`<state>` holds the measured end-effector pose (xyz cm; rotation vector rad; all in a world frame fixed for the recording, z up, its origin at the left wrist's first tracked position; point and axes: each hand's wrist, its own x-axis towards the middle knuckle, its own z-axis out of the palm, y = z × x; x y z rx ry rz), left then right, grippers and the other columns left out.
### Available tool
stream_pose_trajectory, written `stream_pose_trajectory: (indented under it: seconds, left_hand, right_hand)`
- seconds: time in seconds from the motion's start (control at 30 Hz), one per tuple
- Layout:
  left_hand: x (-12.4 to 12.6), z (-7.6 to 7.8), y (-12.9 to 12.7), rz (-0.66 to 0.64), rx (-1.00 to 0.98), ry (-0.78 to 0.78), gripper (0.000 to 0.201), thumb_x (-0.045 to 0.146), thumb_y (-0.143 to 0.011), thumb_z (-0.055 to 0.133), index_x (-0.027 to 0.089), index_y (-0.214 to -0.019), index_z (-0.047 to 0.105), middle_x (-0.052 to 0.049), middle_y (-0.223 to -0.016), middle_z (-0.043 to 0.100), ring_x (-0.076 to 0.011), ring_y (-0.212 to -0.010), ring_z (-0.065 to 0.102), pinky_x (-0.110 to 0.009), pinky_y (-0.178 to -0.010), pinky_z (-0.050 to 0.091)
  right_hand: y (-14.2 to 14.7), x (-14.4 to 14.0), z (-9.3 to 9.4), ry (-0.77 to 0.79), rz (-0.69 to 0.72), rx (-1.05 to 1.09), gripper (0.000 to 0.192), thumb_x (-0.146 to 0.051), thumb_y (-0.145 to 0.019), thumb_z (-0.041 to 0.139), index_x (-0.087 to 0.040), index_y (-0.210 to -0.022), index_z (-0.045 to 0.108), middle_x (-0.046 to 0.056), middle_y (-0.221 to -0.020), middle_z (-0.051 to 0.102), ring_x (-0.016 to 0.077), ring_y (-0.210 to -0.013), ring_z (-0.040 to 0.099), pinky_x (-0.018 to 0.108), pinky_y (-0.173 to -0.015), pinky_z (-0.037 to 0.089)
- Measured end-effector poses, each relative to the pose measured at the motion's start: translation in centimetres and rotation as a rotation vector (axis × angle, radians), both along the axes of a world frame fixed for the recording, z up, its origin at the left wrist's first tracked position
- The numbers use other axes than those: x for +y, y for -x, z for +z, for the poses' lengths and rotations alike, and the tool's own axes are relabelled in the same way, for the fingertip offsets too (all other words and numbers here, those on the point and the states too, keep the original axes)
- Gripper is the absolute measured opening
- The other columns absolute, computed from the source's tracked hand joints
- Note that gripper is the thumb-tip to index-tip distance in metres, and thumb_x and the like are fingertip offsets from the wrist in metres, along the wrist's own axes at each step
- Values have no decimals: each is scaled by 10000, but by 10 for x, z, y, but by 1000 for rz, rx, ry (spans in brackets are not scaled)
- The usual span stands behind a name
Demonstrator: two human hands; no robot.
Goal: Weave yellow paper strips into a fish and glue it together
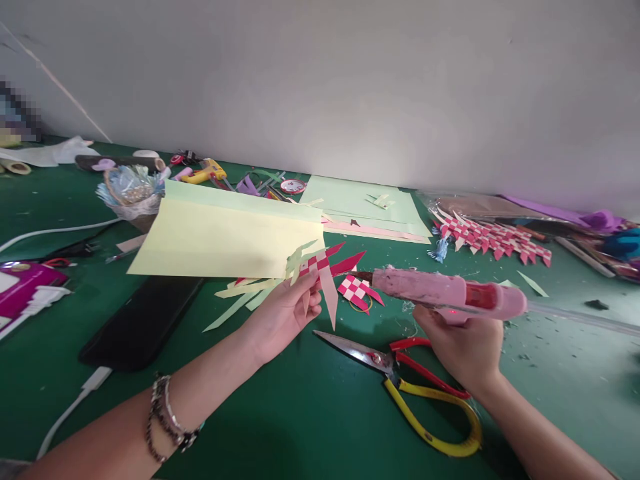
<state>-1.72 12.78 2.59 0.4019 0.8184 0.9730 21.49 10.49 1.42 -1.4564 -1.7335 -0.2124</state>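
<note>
The left hand (285,313) pinches a woven piece of red and pale paper strips (320,270) — loose ends fanning out — above the green tabletop (300,413). The right hand (463,347) grips a pink glue gun (450,293), its nozzle close beside the weave. Scissors (410,380) with red and yellow handles lie between the hands, near a small checkered square (356,290). Pale paper sheets (220,240) lie behind.

Green table (300,413), plain grey wall (350,80)

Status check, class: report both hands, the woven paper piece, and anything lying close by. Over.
Left hand pinching woven paper piece. Right hand gripping pink glue gun, nozzle at the piece. Scissors on green table between the hands.
</note>
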Motion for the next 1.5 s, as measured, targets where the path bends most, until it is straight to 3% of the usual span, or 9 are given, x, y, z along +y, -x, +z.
stream_pose_trajectory:
  seconds: [0.7, 1.5]
  left_hand:
    - [0, 0, -1, -15, -2, -12, 181, 300, -716, 711, 164, -808, 634, 60, -610, 515, -18, -486, 416, -154, -496, 372]
    - [1, -1, 1, 6, 4, -6, 187, 299, -705, 723, 166, -797, 628, 61, -623, 518, -14, -498, 414, -151, -507, 378]
  right_hand:
    - [7, 0, 7, -68, 75, -62, 150, -203, -693, 523, -198, -570, 437, -12, -541, 517, 92, -408, 424, 208, -364, 324]
    - [-1, 1, 0, -76, 14, -39, 206, -209, -679, 533, -199, -537, 383, -20, -530, 489, 71, -400, 401, 193, -359, 317]
